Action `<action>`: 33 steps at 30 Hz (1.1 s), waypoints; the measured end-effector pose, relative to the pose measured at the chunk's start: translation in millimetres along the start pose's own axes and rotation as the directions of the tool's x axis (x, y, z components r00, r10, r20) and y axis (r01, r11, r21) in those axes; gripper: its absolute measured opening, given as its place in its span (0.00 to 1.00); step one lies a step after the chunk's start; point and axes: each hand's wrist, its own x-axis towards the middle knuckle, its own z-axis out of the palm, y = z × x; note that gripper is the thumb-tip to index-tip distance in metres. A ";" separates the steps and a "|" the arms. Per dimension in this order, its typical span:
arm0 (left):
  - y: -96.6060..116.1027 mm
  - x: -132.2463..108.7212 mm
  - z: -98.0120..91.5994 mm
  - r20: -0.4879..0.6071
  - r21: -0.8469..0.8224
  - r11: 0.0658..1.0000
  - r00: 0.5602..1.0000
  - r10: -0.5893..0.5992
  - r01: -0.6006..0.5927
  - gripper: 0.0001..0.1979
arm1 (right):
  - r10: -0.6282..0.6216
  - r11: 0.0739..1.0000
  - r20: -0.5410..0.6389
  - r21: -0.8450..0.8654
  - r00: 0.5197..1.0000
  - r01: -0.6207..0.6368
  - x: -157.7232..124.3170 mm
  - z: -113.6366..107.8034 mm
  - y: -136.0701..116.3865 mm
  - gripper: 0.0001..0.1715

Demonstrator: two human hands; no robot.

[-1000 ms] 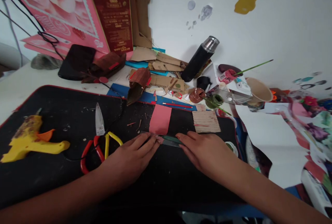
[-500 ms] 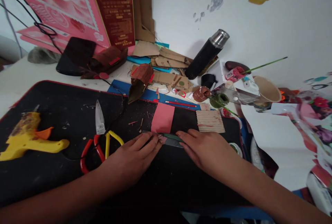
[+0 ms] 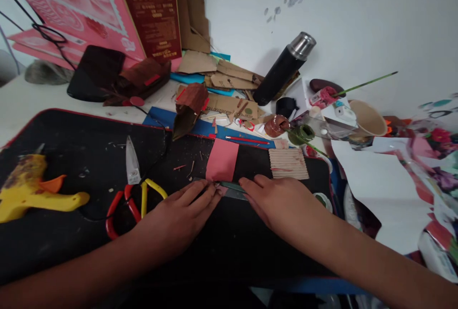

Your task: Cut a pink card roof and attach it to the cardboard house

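Observation:
A pink rectangle of paper (image 3: 222, 160) lies on the black mat in front of me. My left hand (image 3: 191, 204) has its fingers together, with the tips pressed on the near edge of the paper. A greyish flat strip (image 3: 234, 193), perhaps a ruler, lies across that edge. Along it runs a slim dark green tool (image 3: 232, 186), whose right end is pinched by my right hand (image 3: 277, 199); its kind is not clear. Red-and-yellow-handled scissors (image 3: 133, 175) lie spread to the left of my left hand. Corrugated cardboard (image 3: 288, 164) sits beyond my right hand.
A yellow glue gun (image 3: 39, 189) rests at the mat's left. Behind the mat are a red pencil (image 3: 246, 141), brown paper pieces (image 3: 191, 103), and open paint jars (image 3: 277, 126). A black thermos (image 3: 282, 70) leans back there. White paper (image 3: 379, 175) lies at right.
The view has shifted slightly, so most things sit a little further left and up. Both hands keep nearly the same place at the pink paper's near edge.

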 end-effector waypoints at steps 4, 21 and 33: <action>0.3 0.1 0.4 -0.010 0.016 1.000 1.000 -0.005 0.005 0.30 | -0.006 0.999 0.030 -0.038 1.000 0.007 -1.3 -1.1 1.1 0.19; -0.1 1.4 -3.5 0.049 0.004 1.000 0.999 -0.003 0.003 0.32 | 0.012 1.000 0.029 -0.002 1.000 -0.011 -11.3 0.8 12.3 0.14; 0.2 -2.8 -0.5 0.062 -0.018 1.000 0.998 -0.020 0.021 0.32 | 0.014 0.998 0.055 0.054 0.998 -0.017 -10.5 -2.0 15.5 0.15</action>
